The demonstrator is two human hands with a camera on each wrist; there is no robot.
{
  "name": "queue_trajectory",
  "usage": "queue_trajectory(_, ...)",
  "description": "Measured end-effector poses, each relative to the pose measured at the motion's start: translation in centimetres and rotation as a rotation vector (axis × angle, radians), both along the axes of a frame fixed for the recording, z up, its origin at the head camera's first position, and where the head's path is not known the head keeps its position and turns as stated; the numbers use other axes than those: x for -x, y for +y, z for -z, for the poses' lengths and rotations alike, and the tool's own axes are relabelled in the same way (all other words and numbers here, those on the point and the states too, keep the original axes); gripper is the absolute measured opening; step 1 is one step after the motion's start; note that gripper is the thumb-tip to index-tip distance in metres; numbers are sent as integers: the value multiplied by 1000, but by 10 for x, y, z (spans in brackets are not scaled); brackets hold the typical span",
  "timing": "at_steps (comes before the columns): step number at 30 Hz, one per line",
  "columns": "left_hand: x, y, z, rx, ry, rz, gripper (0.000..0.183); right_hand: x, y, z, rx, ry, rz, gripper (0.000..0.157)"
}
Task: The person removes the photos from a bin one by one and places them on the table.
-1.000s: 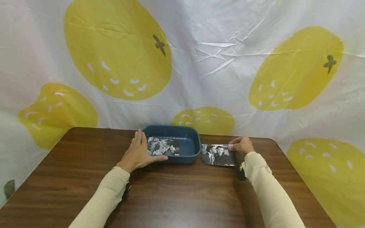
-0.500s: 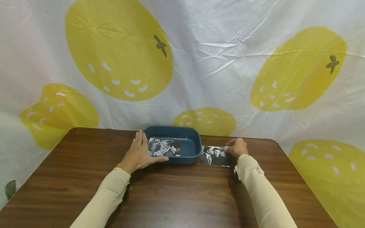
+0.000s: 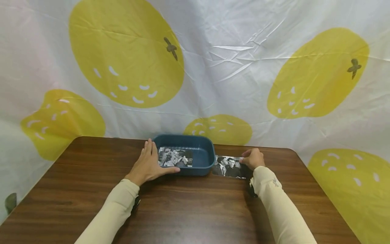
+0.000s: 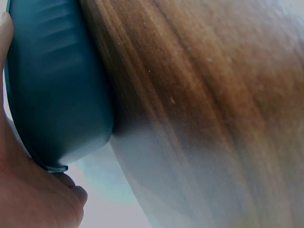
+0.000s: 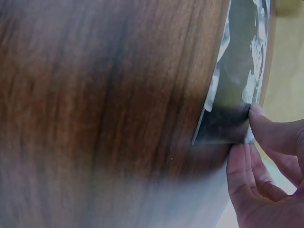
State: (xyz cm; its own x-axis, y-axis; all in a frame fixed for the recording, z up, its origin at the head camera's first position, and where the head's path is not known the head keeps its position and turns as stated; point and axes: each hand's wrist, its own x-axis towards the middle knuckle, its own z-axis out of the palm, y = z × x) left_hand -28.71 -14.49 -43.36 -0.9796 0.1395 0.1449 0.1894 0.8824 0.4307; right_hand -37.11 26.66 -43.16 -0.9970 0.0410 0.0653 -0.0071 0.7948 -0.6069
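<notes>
A blue rectangular plastic tray [image 3: 201, 171] sits near the back edge of the table. My left hand [image 3: 147, 167] rests against its left end, fingers stretched along that side and thumb along the front rim. The left wrist view shows the tray's outer wall [image 4: 59, 90] beside that hand. In the tray's left part lies a black-and-white photo [image 3: 175, 157]. Just right of the tray, my right hand [image 3: 255, 158] pinches the upper right edge of another black-and-white photo [image 3: 226, 166], which pictures two people. Thumb and fingertips hold its edge in the right wrist view.
The brown wooden table [image 3: 195, 210] spreads out in front of both hands. Directly behind its back edge hangs a white cloth [image 3: 219, 88] printed with large yellow fruit. Pale yellow sleeves [image 3: 114, 206] cover the forearms.
My right hand has moved slightly left with the pinched photo, bringing it close to the tray's right side, and has stayed there over the last half second. My left hand keeps its place.
</notes>
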Motion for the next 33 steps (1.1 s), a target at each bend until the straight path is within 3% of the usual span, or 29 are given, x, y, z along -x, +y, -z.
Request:
queue_trajectory(8, -2, 0, -1, -10, -11, -2, 140, -1, 4, -7, -2, -25, -10, 35)
queue_trajectory(15, -3, 0, -2, -21, -18, -5, 140, -5, -9, -33, 37, -17, -79, 35)
queue_trajectory(24, -2, -1, -2, -24, -10, -7, 141, -8, -56, -63, 249, -56, -148, 33)
queue_trajectory(33, -3, 1, -1, -18, -5, -4, 141, -18, -107, -79, 258, -54, -249, 32)
